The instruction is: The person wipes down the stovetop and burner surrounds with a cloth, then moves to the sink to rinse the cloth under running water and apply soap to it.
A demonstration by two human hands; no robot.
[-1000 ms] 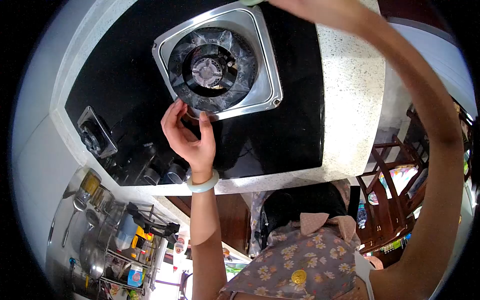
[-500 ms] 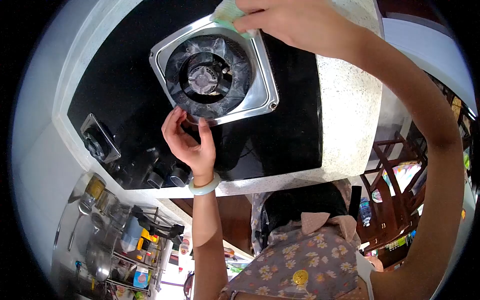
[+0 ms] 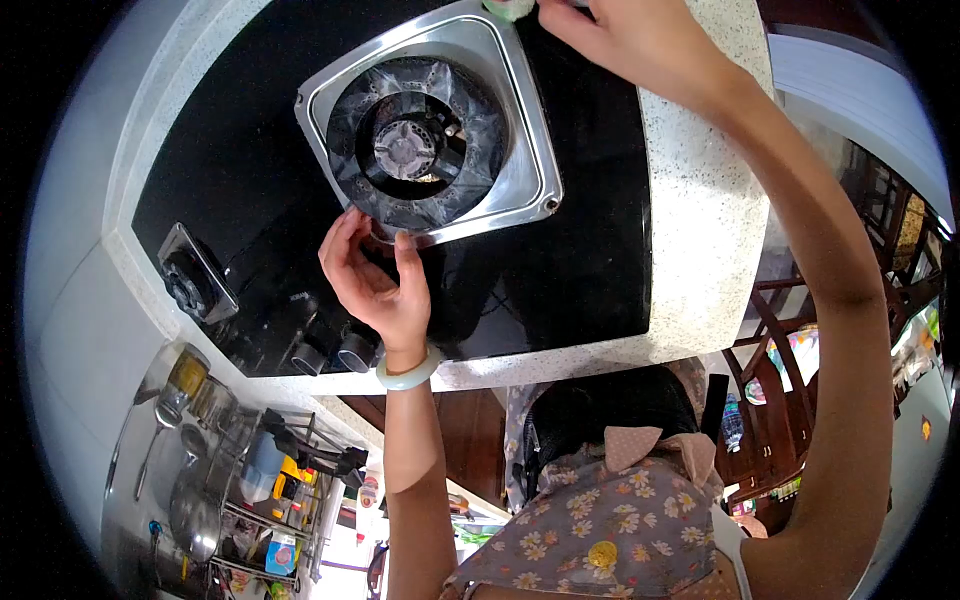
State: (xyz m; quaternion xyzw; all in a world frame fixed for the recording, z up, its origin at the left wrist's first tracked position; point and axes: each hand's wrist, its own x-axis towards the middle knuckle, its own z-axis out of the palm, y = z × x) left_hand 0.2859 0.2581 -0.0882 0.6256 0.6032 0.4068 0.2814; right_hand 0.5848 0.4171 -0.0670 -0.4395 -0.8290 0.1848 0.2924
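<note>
1. Well, to the left of the steel tray (image 3: 522, 185) and apart from it lies a smaller burner (image 3: 190, 280); nearer the person, off the tray's near left side, are 2 dark knobs (image 3: 356, 352), touched by neither hand

2. Just at the tray's near rim is the left hand (image 3: 375, 270), fingers and thumb parted in a loose curve, their tips touching the rim with a gap between them; it is half open and clenched on nothing, and looks more like steadying than lifting

3. The tray itself sits on the black hob (image 3: 595, 260), turned at a slant, with a dark pan support (image 3: 430, 207) and 1 burner head (image 3: 404, 150) inside its rim

4. Beside the tray's far right corner a green cloth (image 3: 510, 8) shows, cut off by the upper edge; the step in hand looks like wiping along that rim

5. Right of that corner, the right hand (image 3: 640, 40) seems to grasp the cloth, though most fingers are out of view, so I cannot tell how tightly; a further stroke would probably call for light pressure there, with the near rim braced
</note>
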